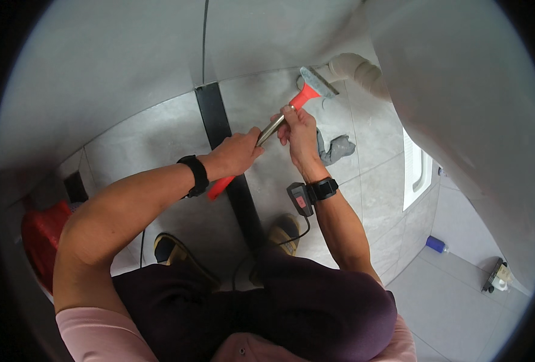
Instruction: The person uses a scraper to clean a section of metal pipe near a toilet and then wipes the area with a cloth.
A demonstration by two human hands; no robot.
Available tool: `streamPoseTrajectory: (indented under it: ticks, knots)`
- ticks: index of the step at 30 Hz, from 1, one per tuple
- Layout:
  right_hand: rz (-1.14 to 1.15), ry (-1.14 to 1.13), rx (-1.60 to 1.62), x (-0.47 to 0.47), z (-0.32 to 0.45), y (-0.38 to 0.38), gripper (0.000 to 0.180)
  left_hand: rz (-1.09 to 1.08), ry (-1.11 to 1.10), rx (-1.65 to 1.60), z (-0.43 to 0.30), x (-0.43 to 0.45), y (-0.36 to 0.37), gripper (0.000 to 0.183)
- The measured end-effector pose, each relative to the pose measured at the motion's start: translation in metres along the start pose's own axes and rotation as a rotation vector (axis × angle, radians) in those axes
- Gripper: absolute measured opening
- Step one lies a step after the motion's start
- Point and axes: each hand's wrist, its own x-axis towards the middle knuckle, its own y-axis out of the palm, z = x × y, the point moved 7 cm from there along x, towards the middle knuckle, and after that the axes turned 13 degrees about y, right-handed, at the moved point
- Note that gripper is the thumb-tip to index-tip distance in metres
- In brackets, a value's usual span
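A scraper with a steel shaft, a red neck and a wide grey head is held diagonally in front of me, its head towards the upper right. My left hand grips it lower down, where a red handle end sticks out below the palm. Around the upper shaft, just under the red neck, are the fingers and thumb of my right hand. Crumpled grey cloth lies on the tiled floor beyond my right wrist. Whether the scraper head touches anything is unclear.
A long black strip crosses the grey floor between my shoes. A beige corrugated pipe runs beside the wall at upper right, near a large pale panel. A red object stands at left; a blue bottle lies at right.
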Motion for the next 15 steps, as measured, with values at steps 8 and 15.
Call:
streamPoseTrajectory:
  ticks: [8,15]
  knots:
    - [-0.007,0.011,0.019,0.011,-0.001,-0.009,0.023,0.026,0.058,0.049,-0.009,0.012,-0.005,0.027]
    - [-0.019,-0.068,-0.018,0.000,0.010,-0.001,0.023,-0.033,0.093,0.055,-0.008,0.007,-0.005,0.027]
